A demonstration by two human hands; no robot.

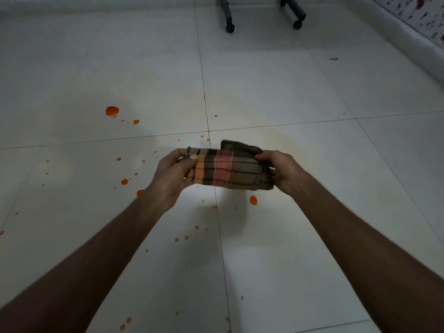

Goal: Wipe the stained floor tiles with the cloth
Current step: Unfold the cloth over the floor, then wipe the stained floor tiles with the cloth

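A folded checked cloth (228, 170) in brown, orange and pink is held up above the floor between both hands. My left hand (171, 179) grips its left end and my right hand (282, 170) grips its right end. Below and around them the white floor tiles (300, 236) carry orange stains: a big blob (112, 111) at the far left, a drop (253, 200) just under the cloth, and several small spots (124, 181) scattered to the left and front. Part of the floor under the cloth is hidden.
Two dark castor legs of a chair or stand (229, 26) rest on the floor at the back. A patterned wall with a white skirting (413, 44) runs along the right. A small dark speck (333, 59) lies near it.
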